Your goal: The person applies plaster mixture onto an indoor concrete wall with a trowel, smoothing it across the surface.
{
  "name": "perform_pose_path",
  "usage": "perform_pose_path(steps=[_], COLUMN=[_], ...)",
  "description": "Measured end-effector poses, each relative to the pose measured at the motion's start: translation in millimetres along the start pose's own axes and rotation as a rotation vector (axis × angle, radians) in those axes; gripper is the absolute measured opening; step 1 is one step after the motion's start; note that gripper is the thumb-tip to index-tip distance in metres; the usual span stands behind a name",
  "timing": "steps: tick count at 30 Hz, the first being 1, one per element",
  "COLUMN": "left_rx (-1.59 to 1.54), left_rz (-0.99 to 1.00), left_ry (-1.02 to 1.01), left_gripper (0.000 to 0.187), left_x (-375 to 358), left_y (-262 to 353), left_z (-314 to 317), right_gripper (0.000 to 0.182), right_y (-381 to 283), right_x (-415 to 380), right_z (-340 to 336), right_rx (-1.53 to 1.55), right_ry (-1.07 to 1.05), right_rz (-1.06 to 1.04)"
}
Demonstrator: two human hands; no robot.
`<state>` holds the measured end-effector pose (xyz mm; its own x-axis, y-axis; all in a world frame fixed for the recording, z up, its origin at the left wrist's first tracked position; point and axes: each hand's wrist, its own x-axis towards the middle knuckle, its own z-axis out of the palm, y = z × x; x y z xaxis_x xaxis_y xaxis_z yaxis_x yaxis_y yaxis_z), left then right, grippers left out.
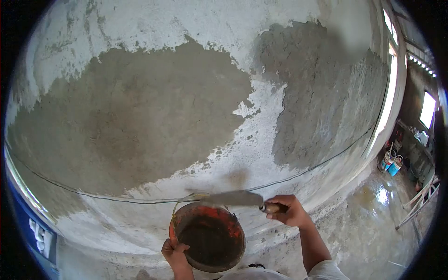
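My left hand [176, 254] grips the near rim of a round orange bucket [233, 249] that holds dark wet mortar [206, 240]. My right hand [288, 210] is closed around the handle of a steel trowel [231, 199]. The trowel blade lies flat and points left, just above the bucket's far rim. Both are held close to a wall [186, 107] partly covered in fresh grey plaster, with a bare whitish strip [254, 140] between two plastered patches.
A thin line or wire [140, 200] runs across the lower wall. To the right the wet floor [382, 219] shines. Paint cans [391, 162] stand by the far wall, and a light frame [420, 200] leans at the right edge.
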<state>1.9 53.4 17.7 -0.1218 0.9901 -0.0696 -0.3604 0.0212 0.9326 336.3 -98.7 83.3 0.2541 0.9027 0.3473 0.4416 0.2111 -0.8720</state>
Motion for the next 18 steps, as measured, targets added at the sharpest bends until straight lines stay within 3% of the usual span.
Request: perform_pose_path(steps=[3, 7, 14, 18], left_rx=[-0.047, 0.005, 0.017, 0.029], left_rz=[0.006, 0.02, -0.025, -0.019], left_ry=[-0.052, -0.099, -0.042, -0.01], left_gripper=[0.018, 0.018, 0.021, 0.024], left_x=[0, -5, -30, -28], left_y=[-13, -29, -28, -35], left_z=[4, 19, 47, 45], right_gripper=[0.021, 0.027, 0.027, 0.025], right_y=[7, 30, 67, 106], right_x=[21, 61, 131, 114], right_z=[-20, -30, -30, -25], right_rx=[0.115, 0.402, 0.317, 0.317], right_ry=[0.079, 0.127, 0.103, 0.061], right_rz=[-0.18, -0.09, -0.109, -0.027])
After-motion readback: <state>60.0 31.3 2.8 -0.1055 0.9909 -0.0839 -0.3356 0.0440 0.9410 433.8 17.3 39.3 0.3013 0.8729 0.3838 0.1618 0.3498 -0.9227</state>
